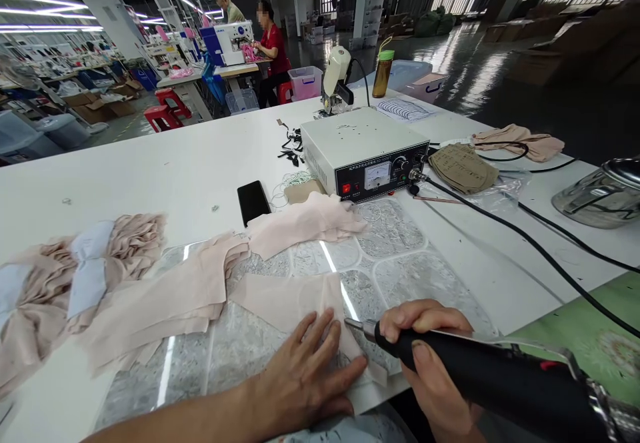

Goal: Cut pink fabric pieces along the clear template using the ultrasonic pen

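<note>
My left hand (305,376) lies flat with fingers spread on a thin pale pink fabric piece (287,300), pressing it onto a grey patterned glass plate (400,263). My right hand (433,363) is closed round the black handle of a cutting tool (490,380). The tool's metal tip (356,325) touches the fabric's right edge, just beside my left fingertips. A black cable (525,240) runs from the tool to a white control box (365,153) with a dial and knobs.
Stacks of pink fabric pieces (165,296) and ruffled bundles (75,270) lie to the left, another piece (305,220) near a black phone (253,201). Tan fabric (463,166), a steel pot (603,193) and a bottle (383,73) sit on the right. A person in red (273,46) works at a sewing machine behind.
</note>
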